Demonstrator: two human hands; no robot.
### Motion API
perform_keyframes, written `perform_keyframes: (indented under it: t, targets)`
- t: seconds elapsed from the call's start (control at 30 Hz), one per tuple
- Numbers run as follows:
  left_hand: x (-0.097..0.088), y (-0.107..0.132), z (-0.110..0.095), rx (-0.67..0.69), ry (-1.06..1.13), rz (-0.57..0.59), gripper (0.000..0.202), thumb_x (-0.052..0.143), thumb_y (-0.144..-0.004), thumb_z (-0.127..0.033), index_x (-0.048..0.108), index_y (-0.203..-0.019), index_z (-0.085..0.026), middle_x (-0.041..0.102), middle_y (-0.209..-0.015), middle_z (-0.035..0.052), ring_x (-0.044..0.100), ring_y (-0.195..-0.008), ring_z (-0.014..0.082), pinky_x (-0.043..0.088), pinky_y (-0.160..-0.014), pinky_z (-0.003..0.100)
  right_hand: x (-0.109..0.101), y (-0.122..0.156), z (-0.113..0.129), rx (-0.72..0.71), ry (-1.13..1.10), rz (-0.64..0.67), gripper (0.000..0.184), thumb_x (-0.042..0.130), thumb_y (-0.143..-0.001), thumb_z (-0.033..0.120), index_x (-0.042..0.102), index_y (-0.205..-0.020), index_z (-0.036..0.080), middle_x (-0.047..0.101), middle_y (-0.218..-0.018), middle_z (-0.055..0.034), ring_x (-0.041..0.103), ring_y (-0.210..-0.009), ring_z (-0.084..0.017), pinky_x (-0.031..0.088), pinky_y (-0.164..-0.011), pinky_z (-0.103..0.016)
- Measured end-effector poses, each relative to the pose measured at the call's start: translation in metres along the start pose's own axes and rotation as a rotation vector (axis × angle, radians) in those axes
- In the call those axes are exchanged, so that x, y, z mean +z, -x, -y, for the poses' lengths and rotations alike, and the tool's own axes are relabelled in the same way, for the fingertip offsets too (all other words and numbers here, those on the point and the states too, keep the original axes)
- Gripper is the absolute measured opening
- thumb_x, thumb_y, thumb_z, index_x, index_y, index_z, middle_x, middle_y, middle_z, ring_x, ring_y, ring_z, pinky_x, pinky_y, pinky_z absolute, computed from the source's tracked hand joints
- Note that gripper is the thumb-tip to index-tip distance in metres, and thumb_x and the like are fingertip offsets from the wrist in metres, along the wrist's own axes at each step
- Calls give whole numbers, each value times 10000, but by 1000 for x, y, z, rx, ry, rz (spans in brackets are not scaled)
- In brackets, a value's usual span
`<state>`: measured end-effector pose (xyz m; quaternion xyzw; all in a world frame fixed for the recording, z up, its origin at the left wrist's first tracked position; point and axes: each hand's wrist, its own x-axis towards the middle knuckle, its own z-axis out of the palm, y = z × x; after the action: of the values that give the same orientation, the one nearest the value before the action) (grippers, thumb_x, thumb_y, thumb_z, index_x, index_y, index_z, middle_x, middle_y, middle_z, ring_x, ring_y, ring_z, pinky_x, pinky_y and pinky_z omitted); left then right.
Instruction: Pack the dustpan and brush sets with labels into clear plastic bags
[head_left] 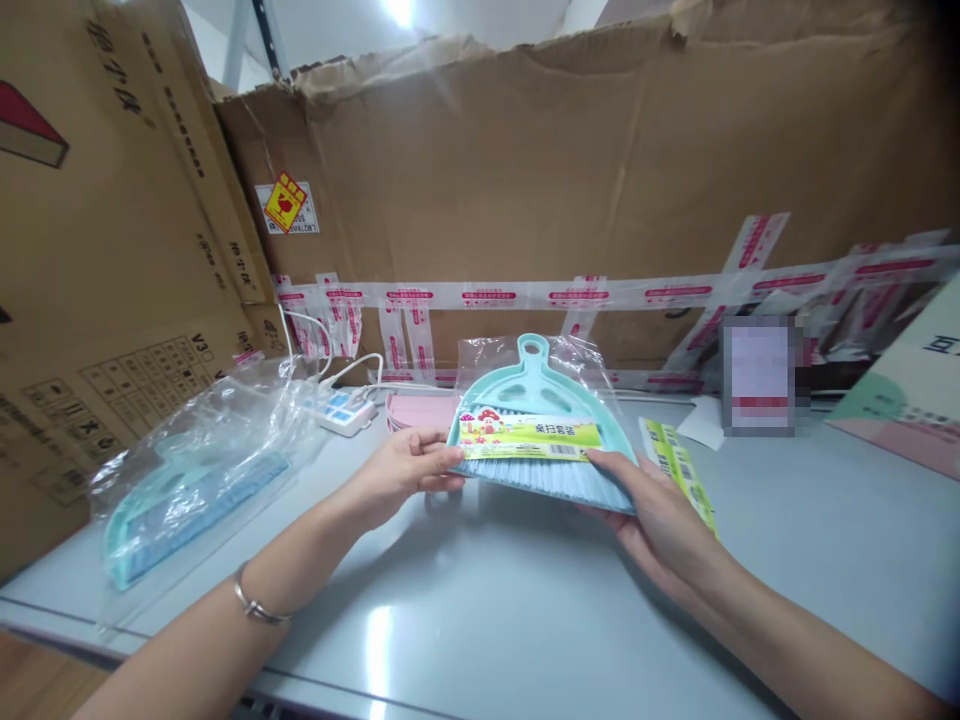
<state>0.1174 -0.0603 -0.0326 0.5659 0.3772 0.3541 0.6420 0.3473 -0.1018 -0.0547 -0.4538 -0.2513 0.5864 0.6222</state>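
A small teal dustpan with a blue brush tucked in it is held up over the grey table. A colourful paper label wraps across its front. My left hand pinches the dustpan's left edge. My right hand grips its lower right corner from beneath. A clear plastic bag stands behind the dustpan. A second yellow-green label strip lies on the table just right of my right hand.
Another teal dustpan set in a clear bag lies at the left. A white power strip with cables and a pink item sit behind. Taped cardboard walls enclose the back and left. A box sits at right.
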Motion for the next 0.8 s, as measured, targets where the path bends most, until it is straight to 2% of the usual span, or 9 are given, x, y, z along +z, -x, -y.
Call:
perform_keyframes:
  t: [0.2, 0.33, 0.4, 0.5, 0.6, 0.73, 0.8]
  targets:
    - [5, -1, 1, -50, -26, -81, 327, 737, -696, -406, 634, -821, -122, 716, -823, 83, 675, -696, 135, 514, -644, 228, 2, -1, 2, 6, 32, -33, 333, 716, -711, 242, 627, -1026, 181, 704, -939, -32, 654, -738, -152, 545, -504, -195]
    - [7, 1, 1, -46, -58, -85, 363, 708, -709, -462, 581, -748, -124, 706, -753, 76, 671, -669, 135, 515, -627, 233, 1, -3, 2, 6, 118, -27, 221, 683, -744, 239, 622, -936, 147, 679, -723, -21, 591, -511, -123, 503, -409, -208]
    - [10, 2, 2, -32, -26, -87, 368, 713, -709, -455, 592, -832, -130, 710, -842, 88, 676, -738, 147, 533, -665, 251, 1, -2, 1, 12, 169, -25, 184, 660, -763, 236, 609, -908, 136, 639, -624, -6, 543, -424, -112, 465, -363, -211]
    - [15, 3, 4, -7, 59, -72, 490, 729, -714, -400, 548, -1114, -183, 675, -1070, 96, 663, -887, 164, 556, -718, 273, 0, -2, 0, 39, 220, -17, 171, 651, -776, 250, 601, -896, 139, 617, -600, 8, 523, -395, -103, 441, -344, -208]
    - [19, 2, 6, -17, 76, -76, 579, 737, -720, -330, 492, -1231, -211, 638, -1162, 94, 653, -904, 160, 560, -660, 235, 0, -1, 1, 95, 233, 26, 196, 647, -785, 273, 615, -929, 145, 652, -679, -14, 567, -470, -120, 483, -390, -226]
    - [17, 0, 9, -9, 75, -155, 522, 748, -702, -302, 553, -1166, -166, 660, -1104, 92, 654, -843, 143, 536, -588, 180, -1, -1, 7, 145, 143, 140, 307, 646, -790, 309, 621, -1071, 188, 690, -971, -55, 646, -810, -169, 554, -586, -236]
    - [16, -2, 10, 3, 89, -203, 487, 752, -696, -305, 579, -1127, -154, 670, -1070, 89, 652, -802, 130, 522, -560, 165, -3, -1, 12, 135, 112, 230, 399, 676, -764, 329, 603, -1136, 206, 681, -1031, -55, 637, -878, -176, 546, -641, -230]
